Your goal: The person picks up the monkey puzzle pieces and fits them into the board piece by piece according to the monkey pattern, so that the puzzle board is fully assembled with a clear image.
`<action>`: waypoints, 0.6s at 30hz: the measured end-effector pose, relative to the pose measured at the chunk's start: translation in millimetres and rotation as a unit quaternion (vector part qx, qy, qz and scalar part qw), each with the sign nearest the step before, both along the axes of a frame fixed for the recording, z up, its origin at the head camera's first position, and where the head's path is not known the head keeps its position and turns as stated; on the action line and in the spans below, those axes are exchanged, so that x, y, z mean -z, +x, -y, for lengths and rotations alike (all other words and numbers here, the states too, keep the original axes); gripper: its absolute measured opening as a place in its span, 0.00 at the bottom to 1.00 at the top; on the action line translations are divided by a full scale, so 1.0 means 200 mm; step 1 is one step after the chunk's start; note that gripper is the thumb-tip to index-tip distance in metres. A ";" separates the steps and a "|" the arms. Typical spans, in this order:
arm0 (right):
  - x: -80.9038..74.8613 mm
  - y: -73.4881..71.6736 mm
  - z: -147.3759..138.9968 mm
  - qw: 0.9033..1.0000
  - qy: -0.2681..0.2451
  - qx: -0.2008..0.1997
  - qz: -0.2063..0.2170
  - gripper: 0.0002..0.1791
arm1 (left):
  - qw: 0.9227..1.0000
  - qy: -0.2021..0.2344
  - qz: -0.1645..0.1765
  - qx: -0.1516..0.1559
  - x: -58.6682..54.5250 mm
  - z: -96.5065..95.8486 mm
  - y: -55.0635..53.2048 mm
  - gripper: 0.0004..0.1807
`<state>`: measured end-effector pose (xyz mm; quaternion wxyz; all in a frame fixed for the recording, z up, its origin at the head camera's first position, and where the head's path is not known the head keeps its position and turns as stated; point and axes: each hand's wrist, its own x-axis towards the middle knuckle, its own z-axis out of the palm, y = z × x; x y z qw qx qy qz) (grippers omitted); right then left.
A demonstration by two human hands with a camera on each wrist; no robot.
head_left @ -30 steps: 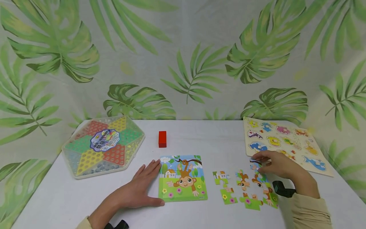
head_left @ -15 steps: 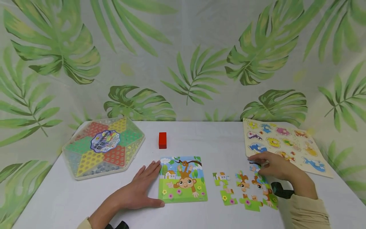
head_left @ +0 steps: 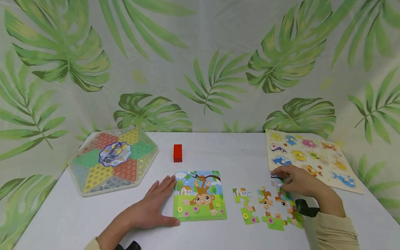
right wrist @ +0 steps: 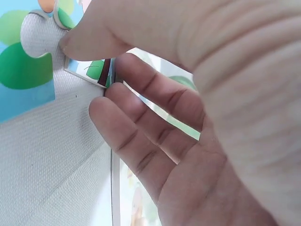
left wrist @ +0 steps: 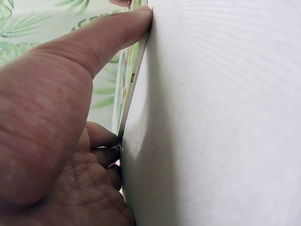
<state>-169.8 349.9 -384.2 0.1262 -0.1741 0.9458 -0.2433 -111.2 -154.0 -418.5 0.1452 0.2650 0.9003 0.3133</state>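
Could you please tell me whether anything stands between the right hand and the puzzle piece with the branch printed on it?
Nothing visible does: the right hand pinches the puzzle piece by its edges. The animal board lies beyond the piece, not between them.

Pale backdrop [head_left: 231,21] with large green leaf print [head_left: 212,85], behind white table [head_left: 225,152]; soft light.
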 end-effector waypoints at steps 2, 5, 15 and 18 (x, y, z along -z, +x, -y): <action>0.00 0.00 0.00 1.000 0.000 -0.001 0.000 0.27 | 1.000 0.000 0.000 0.001 -0.01 0.00 0.00 0.66; -0.01 0.00 0.00 1.000 -0.002 0.003 0.006 0.27 | 1.000 0.000 0.000 0.002 -0.01 0.00 0.00 0.66; 0.00 0.00 0.02 1.000 -0.009 0.004 0.015 0.27 | 1.000 0.002 -0.008 0.000 -0.01 0.00 0.00 0.66; 0.00 0.00 0.02 1.000 -0.009 0.011 0.026 0.28 | 1.000 0.002 -0.007 0.000 -0.01 0.00 0.01 0.66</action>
